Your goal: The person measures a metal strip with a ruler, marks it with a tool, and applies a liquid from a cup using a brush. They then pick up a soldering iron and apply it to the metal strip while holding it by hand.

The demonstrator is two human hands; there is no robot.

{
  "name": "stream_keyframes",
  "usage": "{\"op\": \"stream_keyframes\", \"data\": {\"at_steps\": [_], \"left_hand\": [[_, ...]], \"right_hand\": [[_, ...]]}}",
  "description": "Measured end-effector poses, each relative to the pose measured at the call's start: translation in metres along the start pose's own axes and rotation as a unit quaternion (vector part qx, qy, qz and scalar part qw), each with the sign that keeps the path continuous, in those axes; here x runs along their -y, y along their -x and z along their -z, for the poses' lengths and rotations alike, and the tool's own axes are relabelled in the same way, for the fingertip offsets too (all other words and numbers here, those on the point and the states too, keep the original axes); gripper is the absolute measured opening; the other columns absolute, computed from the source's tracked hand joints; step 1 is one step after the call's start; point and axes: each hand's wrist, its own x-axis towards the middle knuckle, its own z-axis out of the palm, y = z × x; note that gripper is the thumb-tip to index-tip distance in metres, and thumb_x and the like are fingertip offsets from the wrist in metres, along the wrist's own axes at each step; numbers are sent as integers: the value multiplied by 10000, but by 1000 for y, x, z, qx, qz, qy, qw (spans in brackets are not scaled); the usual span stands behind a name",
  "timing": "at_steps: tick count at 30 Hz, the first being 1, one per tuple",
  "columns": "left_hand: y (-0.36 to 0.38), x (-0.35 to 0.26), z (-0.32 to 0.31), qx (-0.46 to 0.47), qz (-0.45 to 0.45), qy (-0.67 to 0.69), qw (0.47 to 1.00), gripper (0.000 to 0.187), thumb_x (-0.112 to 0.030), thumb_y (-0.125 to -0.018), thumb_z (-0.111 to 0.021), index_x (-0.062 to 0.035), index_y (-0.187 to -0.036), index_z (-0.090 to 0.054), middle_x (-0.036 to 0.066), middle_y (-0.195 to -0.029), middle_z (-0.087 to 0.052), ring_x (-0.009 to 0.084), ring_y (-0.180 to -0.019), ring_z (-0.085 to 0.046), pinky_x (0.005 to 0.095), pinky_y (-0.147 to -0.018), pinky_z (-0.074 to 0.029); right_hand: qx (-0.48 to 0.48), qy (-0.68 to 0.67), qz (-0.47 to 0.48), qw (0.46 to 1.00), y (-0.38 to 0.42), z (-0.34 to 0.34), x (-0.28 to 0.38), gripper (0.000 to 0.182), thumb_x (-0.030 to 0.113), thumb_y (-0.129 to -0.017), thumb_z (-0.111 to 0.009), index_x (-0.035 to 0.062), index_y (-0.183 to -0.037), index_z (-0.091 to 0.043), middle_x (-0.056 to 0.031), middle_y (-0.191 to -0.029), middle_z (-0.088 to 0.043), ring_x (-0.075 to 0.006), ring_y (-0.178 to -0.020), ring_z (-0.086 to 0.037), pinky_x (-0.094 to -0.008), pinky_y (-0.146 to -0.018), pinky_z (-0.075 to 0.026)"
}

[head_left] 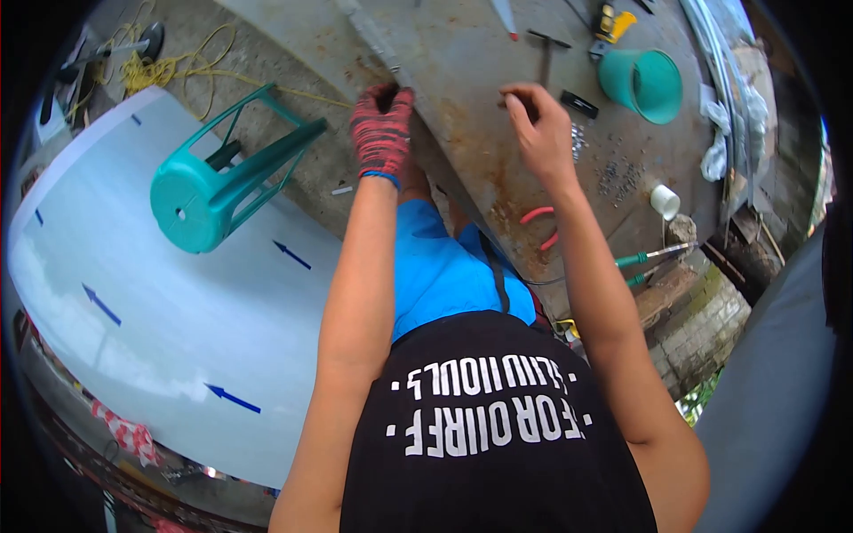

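Note:
My left hand, in a red and black knit glove, is closed at the long metal bar along the table's edge. Its curled fingertips meet the bar, though their undersides are hidden. Bare, my right hand hovers over the rusty metal table with thumb and forefinger brought together. Anything pinched there is too small to make out. Close to it are a black block-shaped item, a T-shaped tool and scattered small metal pieces. Red-handled pliers lie nearer my body.
A green plastic cup, a yellow tool, a white cup and a green-handled screwdriver are on the right. To the left, a green stool lies on a large pale sheet. Yellow rope tangles behind.

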Motion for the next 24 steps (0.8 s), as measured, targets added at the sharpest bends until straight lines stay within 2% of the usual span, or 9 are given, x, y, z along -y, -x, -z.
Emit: {"op": "stream_keyframes", "data": {"at_steps": [2,4,6,9,10,13,16,20,24], "left_hand": [[-2,3,2,3,-22,-39,999,401,-240,-875,-779,36,-1145,-674,157,-1076,-723,237,-980,-678,350,-913,-522],[-2,1,3,23,-4,2,1000,407,-243,-899,-764,38,-1175,-664,138,-1084,-718,220,-969,-665,350,-906,-521],[-3,0,2,24,13,-22,999,413,-248,-913,-758,34,-1197,-655,121,-1104,-708,207,-982,-649,347,-906,-515],[-5,4,2,39,-1,-28,999,423,-253,-917,-760,29,-1212,-645,119,-1133,-696,200,-1013,-634,342,-927,-499],[-6,5,3,34,5,-30,999,418,-252,-922,-756,25,-1215,-643,116,-1149,-690,197,-1028,-627,340,-941,-489],[-4,1,3,31,15,-43,998,411,-249,-929,-750,17,-1222,-637,109,-1175,-681,193,-1048,-618,335,-964,-472],[-4,0,2,31,18,-44,998,395,-241,-936,-744,7,-1223,-635,104,-1187,-674,188,-1055,-613,329,-974,-462],[-3,-3,2,33,28,-30,999,363,-229,-948,-735,4,-1206,-632,100,-1171,-675,185,-1046,-613,325,-968,-464],[-4,-2,2,26,23,-33,999,359,-225,-946,-736,2,-1205,-632,96,-1167,-676,183,-1044,-613,323,-964,-468]], "right_hand": [[-53,10,-45,998,42,30,-28,182,155,-988,-625,11,-1075,-691,-61,-869,-723,-101,-789,-650,-270,-727,-511],[-109,30,-92,989,86,65,-47,192,163,-995,-623,4,-1082,-686,-56,-881,-719,-100,-799,-648,-266,-733,-510],[-165,49,-138,975,124,101,-73,202,171,-1003,-621,-2,-1088,-681,-51,-894,-715,-100,-809,-645,-263,-738,-508],[-324,-53,-276,903,174,155,-116,233,191,-1015,-622,-7,-1136,-648,-52,-953,-705,-82,-772,-602,-230,-697,-474],[-376,-99,-274,879,186,171,-129,249,217,-1002,-656,8,-1134,-627,-36,-924,-691,-63,-718,-562,-221,-649,-461],[-474,-200,-319,796,206,206,-146,281,255,-972,-712,50,-1112,-581,-10,-901,-633,-75,-690,-547,-237,-604,-469],[-508,-250,-300,768,202,219,-158,301,262,-962,-728,53,-1113,-572,-5,-894,-613,-81,-683,-546,-239,-608,-471],[-533,-299,-249,751,185,228,-172,292,203,-930,-766,46,-1099,-586,-3,-856,-610,-95,-689,-568,-240,-607,-484],[-565,-255,-244,746,171,236,-179,243,160,-925,-766,42,-1070,-611,-4,-816,-612,-98,-672,-577,-226,-584,-480]]}}
